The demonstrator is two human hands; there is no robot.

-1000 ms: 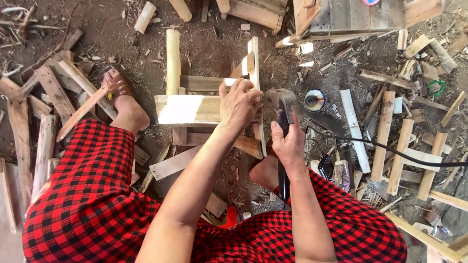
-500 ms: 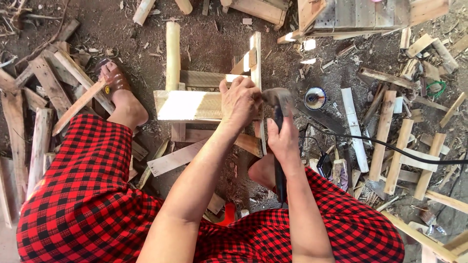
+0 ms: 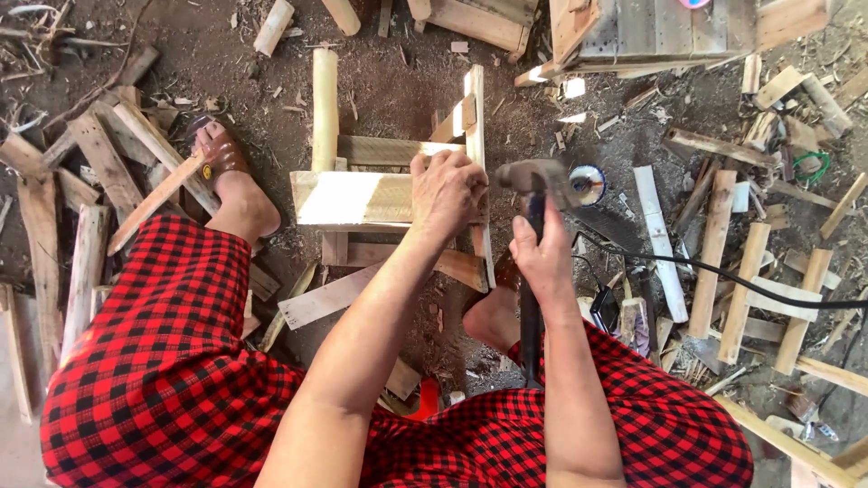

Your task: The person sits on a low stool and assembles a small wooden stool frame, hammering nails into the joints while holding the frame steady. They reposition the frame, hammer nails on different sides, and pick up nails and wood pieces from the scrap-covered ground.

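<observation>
At the centre of the frame a small wooden frame (image 3: 389,194) is laid on the dirt floor (image 3: 208,63) between the person's feet, apparently so that it is kept from shifting. It is pressed down by the left hand (image 3: 448,192), fingers curled over its right upright, seemingly to steady the joint. One hammer (image 3: 532,181) is gripped by its handle in the right hand (image 3: 545,262), its head held just right of that joint. One sandalled foot (image 3: 231,181) is seen at left; many offcuts are scattered around, and one black cable (image 3: 723,280) is run across the right.
</observation>
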